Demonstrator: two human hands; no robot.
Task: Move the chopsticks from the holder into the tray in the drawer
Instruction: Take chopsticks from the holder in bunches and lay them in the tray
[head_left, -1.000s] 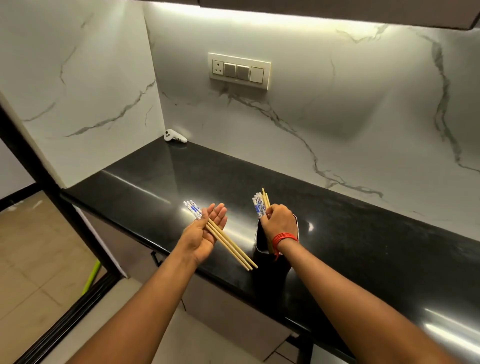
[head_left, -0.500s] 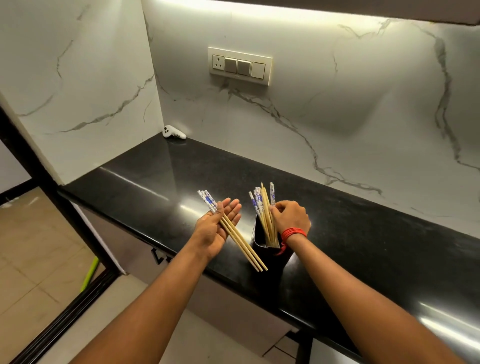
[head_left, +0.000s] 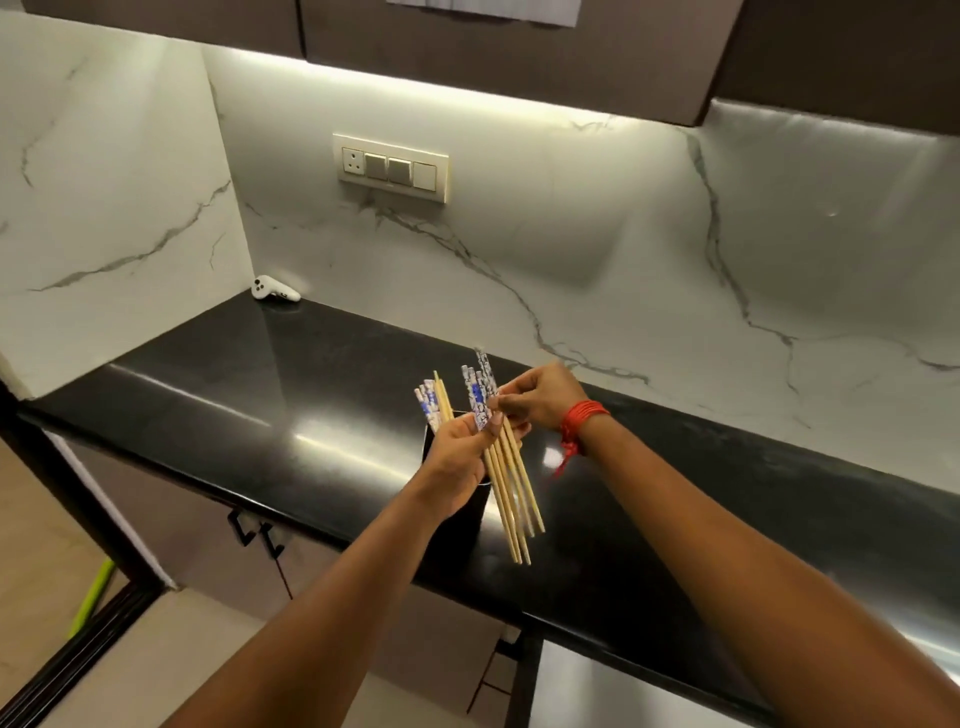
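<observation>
Above counter (head_left: 311, 395), both hands (head_left: 460, 462) gripping chopsticks (head_left: 511, 483)

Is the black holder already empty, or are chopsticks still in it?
Not empty: a few chopsticks stick up from the holder behind the left hand.

Countertop (head_left: 311, 395) open (holder (head_left: 434, 447) aside).

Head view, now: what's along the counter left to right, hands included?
White controller in the back corner → chopsticks in the holder → left hand → chopstick bundle in both hands → right hand → red wrist thread.
</observation>
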